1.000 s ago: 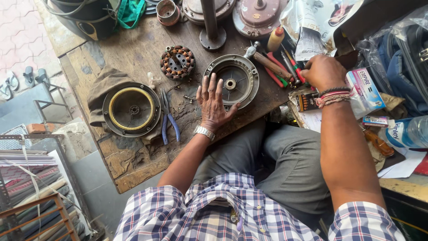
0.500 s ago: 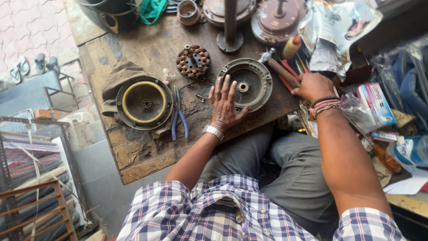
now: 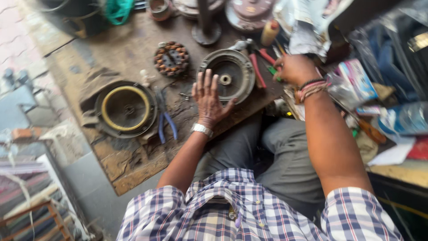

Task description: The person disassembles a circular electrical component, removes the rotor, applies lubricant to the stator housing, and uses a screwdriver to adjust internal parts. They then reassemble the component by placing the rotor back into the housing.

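My left hand (image 3: 208, 100) lies flat on the worn wooden board (image 3: 129, 165), fingers spread, its fingertips on the rim of a round grey motor housing (image 3: 238, 82). It holds nothing. My right hand (image 3: 294, 69) sits at the board's right edge, fingers curled down among red- and green-handled tools (image 3: 261, 62). Motion blur hides whether it grips one. A stator with copper windings (image 3: 171, 58) lies left of the housing. A second round cover with a yellow ring (image 3: 125, 109) sits further left, with blue-handled pliers (image 3: 166, 122) beside it.
A metal post on a round base (image 3: 206, 27) and more motor parts stand at the board's far edge. A small bottle (image 3: 269, 31) is near the tools. On the right lie a pink and blue box (image 3: 356, 80), papers and a plastic bottle (image 3: 403, 118).
My right hand has slid a little left along the tool handles. My left hand stays flat by the grey housing. The view has shifted and blurred.
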`<state>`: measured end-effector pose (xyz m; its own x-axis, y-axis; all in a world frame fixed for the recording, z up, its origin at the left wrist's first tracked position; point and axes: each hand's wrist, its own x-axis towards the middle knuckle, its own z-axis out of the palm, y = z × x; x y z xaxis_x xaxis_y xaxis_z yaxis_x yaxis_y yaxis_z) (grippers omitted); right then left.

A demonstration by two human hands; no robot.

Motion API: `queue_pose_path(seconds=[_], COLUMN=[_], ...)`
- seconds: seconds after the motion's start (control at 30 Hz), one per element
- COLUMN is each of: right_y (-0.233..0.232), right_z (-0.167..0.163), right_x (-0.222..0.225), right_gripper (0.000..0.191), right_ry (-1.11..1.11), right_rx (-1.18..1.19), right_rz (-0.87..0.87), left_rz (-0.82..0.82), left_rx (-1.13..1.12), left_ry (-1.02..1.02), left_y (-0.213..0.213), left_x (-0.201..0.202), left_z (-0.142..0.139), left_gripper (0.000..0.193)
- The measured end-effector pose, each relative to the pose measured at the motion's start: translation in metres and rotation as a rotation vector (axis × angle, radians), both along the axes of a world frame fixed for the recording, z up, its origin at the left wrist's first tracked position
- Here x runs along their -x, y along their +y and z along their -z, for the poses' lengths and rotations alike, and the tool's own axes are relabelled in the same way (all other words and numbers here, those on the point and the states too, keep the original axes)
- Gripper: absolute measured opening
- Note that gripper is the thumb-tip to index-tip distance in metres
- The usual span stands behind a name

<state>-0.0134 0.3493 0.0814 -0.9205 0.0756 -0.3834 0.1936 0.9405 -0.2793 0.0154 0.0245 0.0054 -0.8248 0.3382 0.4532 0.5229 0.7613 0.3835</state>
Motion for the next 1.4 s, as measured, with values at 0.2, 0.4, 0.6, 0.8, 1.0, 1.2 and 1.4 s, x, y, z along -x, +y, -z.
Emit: queue_pose_path(seconds=[0.2, 0.4, 0.6, 0.8, 1.0, 1.2, 1.4], right_y=[0.069, 0.073, 0.047, 0.027, 0.04, 0.08, 0.085], right_z=[-0.009, -0.012, -0.011, -0.008, -0.004, -0.004, -0.003], right_x=[-0.029, -0.029, -0.019, -0.01, -0.013, -0.024, -0.026], right_gripper=[0.025, 0.026, 0.042, 0.041, 0.043, 0.025, 0.039], right_ry=[0.449, 0.302, -0.133, -0.104, -0.005, 0.356, 0.606], right_rx=[0.053, 0.025, -0.142, -0.149, -0.025, 0.035, 0.157], right_rz=[0.227, 0.278, 0.192, 0.009, 0.029, 0.265, 0.304], left_rz=[0.031, 0.031, 0.038, 0.042, 0.053, 0.047, 0.045], left_rx=[-0.004, 0.003, 0.015, 0.034, 0.033, 0.031, 0.024], left_ry=[0.039, 0.06, 0.056, 0.065, 0.068, 0.075, 0.07], left_y=[0.001, 0.004, 0.007, 0.007, 0.009, 0.008, 0.009], left_x=[-0.003, -0.003, -0.003, -0.004, -0.005, -0.004, -0.005], left_z=[-0.006, -0.003, 0.0, 0.0, 0.002, 0.002, 0.003], left_gripper=[0.099, 0.1, 0.099, 0.097, 0.096, 0.096, 0.096])
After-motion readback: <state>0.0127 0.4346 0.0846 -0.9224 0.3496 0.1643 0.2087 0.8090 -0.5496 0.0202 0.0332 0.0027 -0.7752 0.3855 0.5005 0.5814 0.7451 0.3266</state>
